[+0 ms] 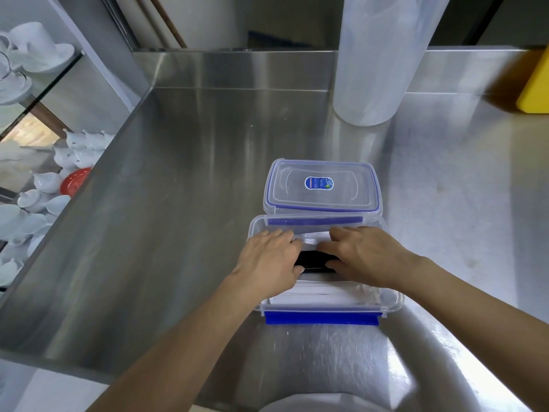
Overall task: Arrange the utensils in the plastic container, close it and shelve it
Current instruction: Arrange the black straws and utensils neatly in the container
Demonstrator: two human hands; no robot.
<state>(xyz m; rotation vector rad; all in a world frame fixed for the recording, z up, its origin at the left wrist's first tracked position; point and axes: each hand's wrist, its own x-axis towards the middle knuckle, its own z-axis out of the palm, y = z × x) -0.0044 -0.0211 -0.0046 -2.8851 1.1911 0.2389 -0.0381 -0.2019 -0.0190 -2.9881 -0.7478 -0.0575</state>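
Observation:
A clear plastic container (392,301) with blue latches stands open on the steel counter in front of me. Inside lie black utensils (312,261) in clear wrapping and white wrapped packets (312,292) nearer to me. My left hand (269,260) and my right hand (365,254) are both down in the container, fingers pressed on the wrapped black utensils from either side. The lid (322,185), clear with a blue seal and a blue sticker, lies flat just behind the container.
A tall roll of clear film (377,60) stands upright behind the lid. A yellow object (534,84) sits at the far right. The steel counter (178,203) has a raised back wall. Glass shelves at left hold white cups and teapots (44,185).

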